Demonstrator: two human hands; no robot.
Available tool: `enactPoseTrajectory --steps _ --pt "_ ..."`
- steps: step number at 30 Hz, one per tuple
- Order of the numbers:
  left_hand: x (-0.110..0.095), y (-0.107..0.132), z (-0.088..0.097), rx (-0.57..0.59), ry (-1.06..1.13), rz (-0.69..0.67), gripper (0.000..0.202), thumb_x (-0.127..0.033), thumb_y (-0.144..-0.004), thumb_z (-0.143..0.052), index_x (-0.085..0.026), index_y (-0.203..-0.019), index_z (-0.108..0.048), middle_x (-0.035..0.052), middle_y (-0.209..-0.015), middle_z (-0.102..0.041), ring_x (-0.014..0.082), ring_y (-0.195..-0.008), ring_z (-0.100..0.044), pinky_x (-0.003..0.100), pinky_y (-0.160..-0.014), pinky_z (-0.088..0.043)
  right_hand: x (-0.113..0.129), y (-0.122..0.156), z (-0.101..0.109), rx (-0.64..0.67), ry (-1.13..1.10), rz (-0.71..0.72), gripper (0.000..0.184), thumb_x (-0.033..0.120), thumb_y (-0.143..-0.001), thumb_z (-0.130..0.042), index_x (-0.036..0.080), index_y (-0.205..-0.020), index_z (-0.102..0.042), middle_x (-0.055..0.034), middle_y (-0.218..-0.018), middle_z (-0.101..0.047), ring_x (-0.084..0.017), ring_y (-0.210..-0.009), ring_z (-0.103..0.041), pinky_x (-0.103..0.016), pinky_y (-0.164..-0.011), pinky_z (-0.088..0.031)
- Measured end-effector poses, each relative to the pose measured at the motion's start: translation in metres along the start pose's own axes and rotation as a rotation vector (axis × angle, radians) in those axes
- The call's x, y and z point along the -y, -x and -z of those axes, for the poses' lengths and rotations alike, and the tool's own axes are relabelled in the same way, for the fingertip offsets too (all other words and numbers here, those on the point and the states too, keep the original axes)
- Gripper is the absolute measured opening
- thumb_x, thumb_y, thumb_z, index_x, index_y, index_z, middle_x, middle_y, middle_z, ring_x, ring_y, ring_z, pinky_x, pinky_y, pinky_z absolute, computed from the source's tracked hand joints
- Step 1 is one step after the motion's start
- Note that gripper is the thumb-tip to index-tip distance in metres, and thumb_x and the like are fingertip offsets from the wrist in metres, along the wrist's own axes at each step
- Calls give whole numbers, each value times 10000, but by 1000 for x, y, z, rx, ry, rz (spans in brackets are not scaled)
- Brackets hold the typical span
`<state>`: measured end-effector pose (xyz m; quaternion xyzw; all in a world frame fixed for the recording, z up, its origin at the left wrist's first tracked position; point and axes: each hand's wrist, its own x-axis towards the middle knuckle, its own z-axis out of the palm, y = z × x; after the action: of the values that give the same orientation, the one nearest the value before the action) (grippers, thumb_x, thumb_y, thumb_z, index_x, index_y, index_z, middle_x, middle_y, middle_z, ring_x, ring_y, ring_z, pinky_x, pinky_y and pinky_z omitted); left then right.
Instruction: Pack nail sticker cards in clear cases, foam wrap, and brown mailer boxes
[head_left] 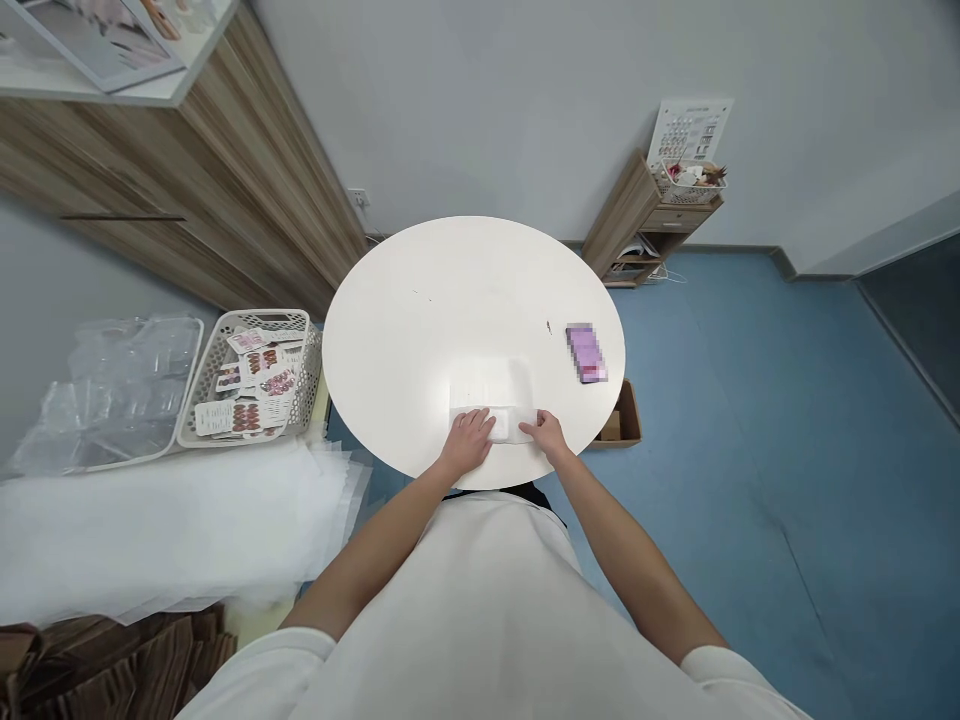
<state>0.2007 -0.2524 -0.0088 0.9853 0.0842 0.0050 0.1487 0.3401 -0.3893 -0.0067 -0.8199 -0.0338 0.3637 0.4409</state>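
Note:
A round white table point(420, 320) stands before me. On its near edge lies a thin white sheet or clear bag point(491, 385) with a small white folded piece point(504, 424) at its near end. My left hand point(469, 440) rests on the left of that piece, fingers curled down on it. My right hand point(544, 433) pinches its right end with fingers pressed together. A purple phone-sized object point(586, 352) lies on the table to the right, apart from both hands.
A white mesh basket point(296, 325) with several cards of press-on nails sits to the left, beside clear plastic trays point(112, 385) and a stack of white sheets point(150, 520). A cardboard box point(626, 420) is on the blue floor under the table's right edge. A wooden shelf unit point(645, 225) stands by the wall.

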Motion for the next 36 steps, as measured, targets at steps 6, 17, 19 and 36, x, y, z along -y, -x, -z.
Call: enactPoseTrajectory --steps 6,17,19,36 --pt "-2 2 -2 -14 9 24 426 -246 -778 -428 -196 -1201 -413 98 -1311 -392 251 -1187 -337 411 -954 -240 3 4 -10 -86 27 144 502 328 -516 -660 207 -981 -518 -51 -1053 -541 -182 -951 -510 -289 -790 -420" --pt "-3 1 2 -14 118 59 441 -199 -736 -465 -224 -1175 -429 86 -1302 -399 246 -1186 -336 401 -943 -250 18 10 -21 32 24 185 292 359 -650 -532 158 -859 -566 -36 -819 -609 -133 -703 -557 -254 -638 -457" --pt "-4 2 4 -21 151 69 474 -201 -725 -472 -215 -1196 -410 92 -1304 -396 246 -1198 -328 396 -954 -243 21 10 -27 126 111 234 304 350 -665 -530 161 -898 -581 -31 -821 -622 -129 -709 -566 -266 -680 -463" --pt "-2 32 5 -9 166 98 519 -246 -696 -548 -246 -1195 -408 92 -1356 -322 262 -1252 -257 439 -1002 -179 12 19 -30 126 772 570 540 211 -752 -480 230 -1277 -356 -93 -1293 -328 -229 -1156 -378 -346 -882 -401"
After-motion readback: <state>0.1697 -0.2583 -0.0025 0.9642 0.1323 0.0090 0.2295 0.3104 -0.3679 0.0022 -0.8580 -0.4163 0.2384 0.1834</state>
